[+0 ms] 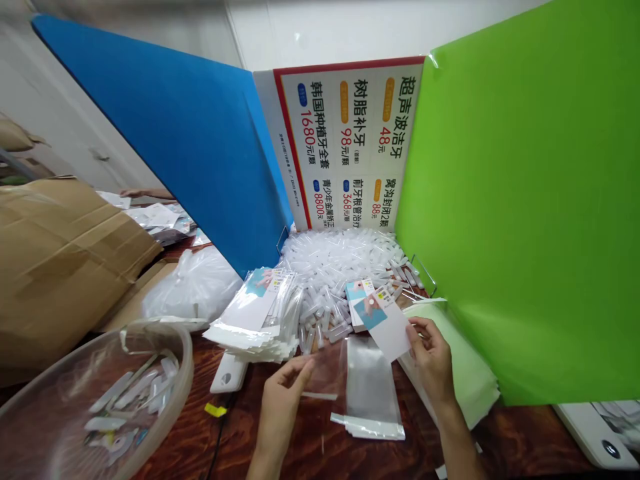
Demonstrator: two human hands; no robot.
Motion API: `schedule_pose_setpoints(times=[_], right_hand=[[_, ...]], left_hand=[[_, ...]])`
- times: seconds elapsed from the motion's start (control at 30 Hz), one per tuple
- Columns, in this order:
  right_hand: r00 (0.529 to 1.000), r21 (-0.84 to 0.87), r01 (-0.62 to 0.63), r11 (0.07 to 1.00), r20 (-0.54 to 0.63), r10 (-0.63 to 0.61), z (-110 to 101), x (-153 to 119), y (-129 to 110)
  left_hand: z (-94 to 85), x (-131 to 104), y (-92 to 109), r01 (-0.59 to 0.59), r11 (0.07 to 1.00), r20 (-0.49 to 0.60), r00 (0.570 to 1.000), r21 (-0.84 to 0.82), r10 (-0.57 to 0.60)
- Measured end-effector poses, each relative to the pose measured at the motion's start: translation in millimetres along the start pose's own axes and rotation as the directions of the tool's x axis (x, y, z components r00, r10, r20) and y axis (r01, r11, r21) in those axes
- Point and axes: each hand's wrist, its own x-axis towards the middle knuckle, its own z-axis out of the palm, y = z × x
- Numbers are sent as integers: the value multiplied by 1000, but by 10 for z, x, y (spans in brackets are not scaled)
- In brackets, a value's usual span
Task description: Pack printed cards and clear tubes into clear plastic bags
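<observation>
My left hand (287, 393) pinches the edge of a clear plastic bag (325, 373) at the lower middle. In my right hand (431, 357) is a printed card (385, 327), white with a blue picture, held by its right edge between thumb and fingers. Just behind it lies a small stack of similar cards (356, 291). Between my hands a stack of clear flat bags (370, 387) rests on the table. Many small white translucent tubes (345, 257) are heaped behind. Left of them stands a pile of bagged cards (257, 310).
Blue (175, 127) and green (540, 200) panels and a printed sign (350, 147) enclose the heap. A plastic tub (185, 373), white bag (193, 287) and cardboard box (65, 267) stand left. Pale green sheets (470, 367) lie right. Another person's hand (150, 193) shows behind the blue panel.
</observation>
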Motion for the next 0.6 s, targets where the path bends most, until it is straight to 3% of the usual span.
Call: schedule_pose_setpoints(times=[0.07, 0.13, 0.23, 0.3, 0.4, 0.47, 0.6], right_hand=[[986, -65, 26, 998, 167, -15, -8, -9, -34], [927, -91, 60, 994, 375, -22, 8, -18, -101], [790, -77, 73, 994, 614, -11, 71, -61, -206], [749, -38, 38, 999, 662, -3, 128, -104, -228], [816, 40, -28, 999, 578, -1, 218, -156, -166], [862, 95, -93, 991, 506, 32, 278, -173, -92], [859, 221, -202, 954, 509, 64, 393, -189, -3]], left_hand=[[1, 20, 118, 37, 969, -117, 991, -244, -68], [33, 55, 208, 54, 876, -181, 970, -479, -159], [127, 87, 298, 78, 721, -157, 954, -688, -254], [197, 74, 327, 84, 678, -135, 955, -730, -264], [267, 16, 303, 123, 700, -90, 962, -703, -260], [281, -28, 245, 116, 773, -84, 973, -624, -214], [281, -83, 122, 71, 931, -82, 991, -357, -107]])
